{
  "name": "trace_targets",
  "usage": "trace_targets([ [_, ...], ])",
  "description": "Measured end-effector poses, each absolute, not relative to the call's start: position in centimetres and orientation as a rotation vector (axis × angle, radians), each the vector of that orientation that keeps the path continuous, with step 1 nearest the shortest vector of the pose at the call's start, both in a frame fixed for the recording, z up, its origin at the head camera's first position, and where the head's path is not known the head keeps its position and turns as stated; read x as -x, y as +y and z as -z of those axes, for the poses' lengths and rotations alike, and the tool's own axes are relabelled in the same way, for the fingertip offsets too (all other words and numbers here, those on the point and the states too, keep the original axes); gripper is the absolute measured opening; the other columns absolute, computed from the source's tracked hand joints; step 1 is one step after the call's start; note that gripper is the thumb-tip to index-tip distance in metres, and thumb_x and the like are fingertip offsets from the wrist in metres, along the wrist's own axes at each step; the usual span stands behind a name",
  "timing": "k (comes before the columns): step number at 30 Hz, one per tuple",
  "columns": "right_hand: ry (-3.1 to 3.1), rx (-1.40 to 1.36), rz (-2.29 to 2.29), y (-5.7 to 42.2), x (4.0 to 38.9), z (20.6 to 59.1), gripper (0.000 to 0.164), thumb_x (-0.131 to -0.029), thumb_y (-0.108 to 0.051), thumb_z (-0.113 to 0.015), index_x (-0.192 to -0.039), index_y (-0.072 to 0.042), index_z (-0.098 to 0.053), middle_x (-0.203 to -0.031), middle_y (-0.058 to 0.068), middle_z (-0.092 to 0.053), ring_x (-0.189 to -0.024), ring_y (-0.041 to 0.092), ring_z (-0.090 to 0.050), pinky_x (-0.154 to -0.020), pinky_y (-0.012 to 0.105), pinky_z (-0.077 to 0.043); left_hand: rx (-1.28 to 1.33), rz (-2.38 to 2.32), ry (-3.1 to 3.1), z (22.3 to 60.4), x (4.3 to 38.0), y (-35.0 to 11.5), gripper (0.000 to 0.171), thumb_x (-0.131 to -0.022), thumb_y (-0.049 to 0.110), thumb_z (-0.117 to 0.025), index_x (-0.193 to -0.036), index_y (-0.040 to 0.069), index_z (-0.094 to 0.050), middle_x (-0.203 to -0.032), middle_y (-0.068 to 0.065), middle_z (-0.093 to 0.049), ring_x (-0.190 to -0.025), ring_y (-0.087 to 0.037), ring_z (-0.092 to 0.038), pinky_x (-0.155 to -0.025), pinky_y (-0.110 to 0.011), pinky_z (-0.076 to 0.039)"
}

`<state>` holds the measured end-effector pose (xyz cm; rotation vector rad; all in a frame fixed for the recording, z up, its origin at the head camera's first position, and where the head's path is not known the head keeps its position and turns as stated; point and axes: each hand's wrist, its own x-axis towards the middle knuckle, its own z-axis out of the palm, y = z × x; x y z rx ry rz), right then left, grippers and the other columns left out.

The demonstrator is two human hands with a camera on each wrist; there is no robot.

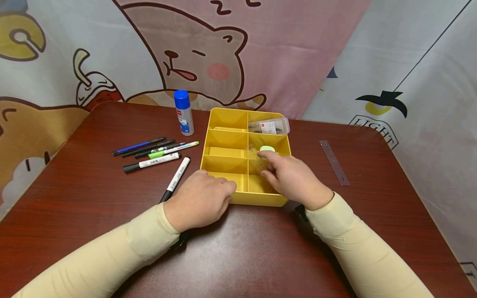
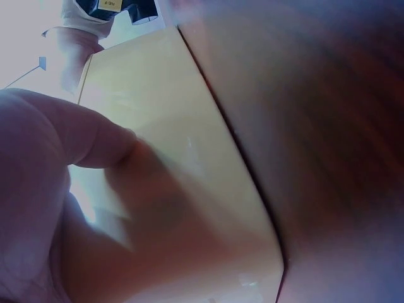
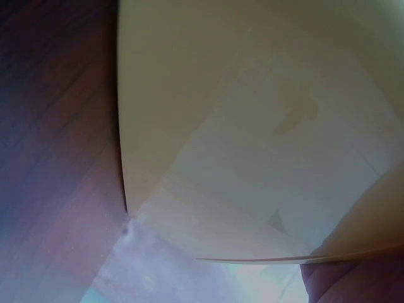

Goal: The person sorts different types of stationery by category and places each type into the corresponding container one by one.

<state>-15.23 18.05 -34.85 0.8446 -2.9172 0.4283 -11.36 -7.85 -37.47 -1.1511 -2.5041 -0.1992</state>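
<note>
Yellow box (image 1: 257,199), six compartments in two columns of three, sits on the dark red-brown table (image 1: 246,248), about mid-scene. Left hand (image 1: 201,199) grips the box at its near left corner: fingers over the rim, thumb against the outer face of the near wall, the thumb contact confirmed in the left wrist view. Right hand (image 1: 294,178) reaches over the right column from the near right; thumb and forefinger, only narrowly apart, pinch a clear plastic piece (image 1: 254,157) with small markings, held tilted by the central divider, at the middle and near right compartments. Whether the piece touches the divider: cannot tell. Right wrist view shows mainly box wall and table; grip not readable there. Pale green item (image 1: 267,148) lies in the middle right compartment, just beyond the right forefinger, partly hidden. Clear case (image 1: 270,126) with a white label sits in the far right compartment, its right end projecting past the rim. Glue stick (image 1: 184,114), blue cap up, stands left of the box toward the far side. Nearer and farther left: blue pen (image 1: 136,145), dark pens, green-and-white pen (image 1: 173,150), white-and-black marker (image 1: 152,162). Second marker (image 1: 178,176) lies slantwise, partly covered by the left hand. Clear ruler (image 1: 334,162) lies flat, apart from the box, at right.
</note>
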Motion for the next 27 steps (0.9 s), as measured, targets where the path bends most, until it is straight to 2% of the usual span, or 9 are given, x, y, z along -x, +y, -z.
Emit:
trace_targets([
  [27,-2.906,-0.851,-0.440,18.08,15.27,34.93,0.046,-0.096,-0.018,-0.075,-0.138,-0.007,-0.059,-0.079,-0.001,-0.066,-0.064,0.015,-0.055,-0.064,0.038,-0.052,1.151,0.189,-2.513,37.45,11.38,-7.80,0.027,-0.091,0.020,-0.068,-0.071,0.020,-0.050,-0.058,0.007,-0.045,-0.046,-0.013,-0.044,-0.050,-0.035,-0.029],
])
